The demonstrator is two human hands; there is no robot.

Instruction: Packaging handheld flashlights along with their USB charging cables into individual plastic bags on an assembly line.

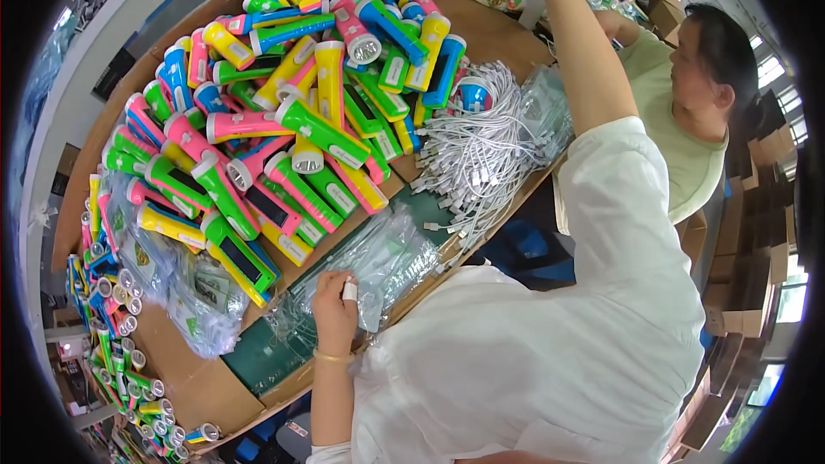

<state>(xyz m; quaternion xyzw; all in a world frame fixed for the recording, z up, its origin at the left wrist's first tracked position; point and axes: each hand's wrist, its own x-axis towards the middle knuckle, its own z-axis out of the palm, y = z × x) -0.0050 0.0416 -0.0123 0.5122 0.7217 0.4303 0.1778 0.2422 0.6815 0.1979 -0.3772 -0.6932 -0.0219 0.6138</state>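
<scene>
My left hand (333, 308) rests at the near edge of a stack of clear plastic bags (391, 258), its fingers curled onto the top bag; one finger has a white bandage. My right forearm (577, 51) stretches far up over the table, and the hand itself is cut off by the picture's top edge. A big heap of plastic flashlights (292, 103) in pink, green, yellow and blue fills the cardboard-covered table (193, 387). A bundle of white cables (477, 155) lies to the right of the heap.
A person in a light green shirt (679, 137) stands at the table's right side. Bagged flashlights (116, 326) are lined up at the left edge, next to loose printed bags (185, 288). Cardboard boxes (756, 232) are stacked on the right.
</scene>
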